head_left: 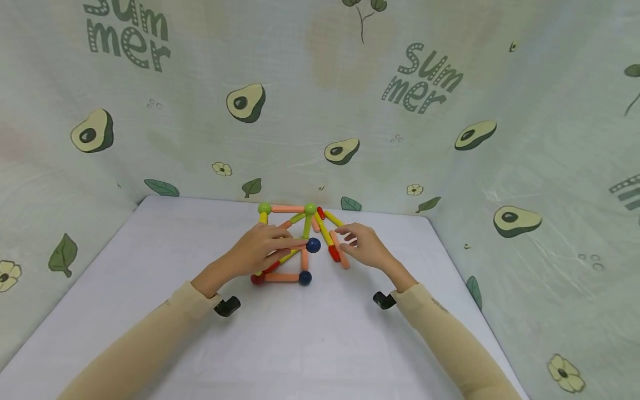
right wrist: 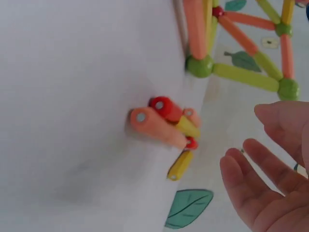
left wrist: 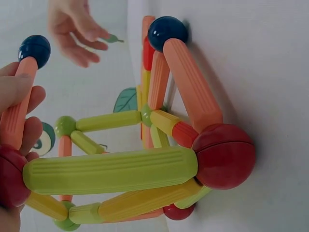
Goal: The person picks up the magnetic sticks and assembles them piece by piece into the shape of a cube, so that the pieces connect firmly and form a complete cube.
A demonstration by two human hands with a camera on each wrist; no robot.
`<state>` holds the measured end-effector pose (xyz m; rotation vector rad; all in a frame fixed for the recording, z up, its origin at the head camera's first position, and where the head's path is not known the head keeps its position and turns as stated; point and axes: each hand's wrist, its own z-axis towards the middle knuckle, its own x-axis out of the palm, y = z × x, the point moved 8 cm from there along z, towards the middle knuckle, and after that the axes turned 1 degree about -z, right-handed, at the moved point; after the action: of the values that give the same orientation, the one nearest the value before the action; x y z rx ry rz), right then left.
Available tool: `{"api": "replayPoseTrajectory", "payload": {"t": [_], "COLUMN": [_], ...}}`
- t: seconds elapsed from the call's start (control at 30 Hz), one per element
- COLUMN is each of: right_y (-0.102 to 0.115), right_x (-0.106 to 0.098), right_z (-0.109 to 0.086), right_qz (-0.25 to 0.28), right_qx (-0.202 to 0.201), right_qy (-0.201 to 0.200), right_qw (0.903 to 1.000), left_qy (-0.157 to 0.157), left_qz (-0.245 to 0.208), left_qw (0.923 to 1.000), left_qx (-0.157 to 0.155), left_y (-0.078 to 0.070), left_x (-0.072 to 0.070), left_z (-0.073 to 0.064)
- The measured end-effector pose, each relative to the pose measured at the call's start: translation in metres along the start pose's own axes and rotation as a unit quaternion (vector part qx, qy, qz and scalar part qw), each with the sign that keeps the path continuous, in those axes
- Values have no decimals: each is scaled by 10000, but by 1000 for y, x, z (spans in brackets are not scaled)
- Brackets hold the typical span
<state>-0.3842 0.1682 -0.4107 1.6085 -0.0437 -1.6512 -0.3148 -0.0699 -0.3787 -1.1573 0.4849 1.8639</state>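
My left hand (head_left: pixel 252 251) grips an orange magnetic rod (left wrist: pixel 19 108) at the top of a frame built from rods and balls. A dark blue ball (head_left: pixel 313 245) sits on the rod's free end, and a red ball (left wrist: pixel 8 176) is at its other end. From there a yellow-green rod (left wrist: pixel 111 170) runs down to a lower red ball (left wrist: pixel 226 155). My right hand (head_left: pixel 369 246) hovers over loose rods with its fingers apart, holding nothing. Among those, an orange rod (right wrist: pixel 157 128) lies closest, beside a red-and-yellow rod (right wrist: pixel 169 108).
Green balls (head_left: pixel 310 209) join rods at the frame's back corners. Another blue ball (head_left: pixel 305 278) rests at its front right corner on the white table (head_left: pixel 320 344). A short yellow rod (right wrist: pixel 180 165) lies at the back, near the printed cloth (head_left: pixel 300 111).
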Motion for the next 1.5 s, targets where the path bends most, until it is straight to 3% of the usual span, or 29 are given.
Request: {"api": "replayPoseTrajectory", "payload": {"t": [0.17,0.4,0.63,0.9,1.13,1.5], "right_y": [-37,-61,-75,-70,-76,-66], "right_x": [6,18,40,41,34,20], "right_z": [4,17,23,27,29,24], "right_qz": [-315,-337,-304,-648,-1174,-1055], "right_qx": [679,1196,2006,2101,2272,1958], "right_qy": [55,18,567,734,572,81], "right_qw": [9972,9922,9775,9727,9650,9749], "left_qy": [-2,-55,-141,-125,-188,-218], "left_qz": [18,27,41,3,-1,12], "left_qw": [10000,10000,9998,9998,9997,9996], "left_qx": [6,62,157,142,175,202], "left_y": [0,-1,-1,1,1,-1], "left_x": [0,-1,1,0,-1,-2], "left_z": [0,-1,-1,-1,-2,-1]}}
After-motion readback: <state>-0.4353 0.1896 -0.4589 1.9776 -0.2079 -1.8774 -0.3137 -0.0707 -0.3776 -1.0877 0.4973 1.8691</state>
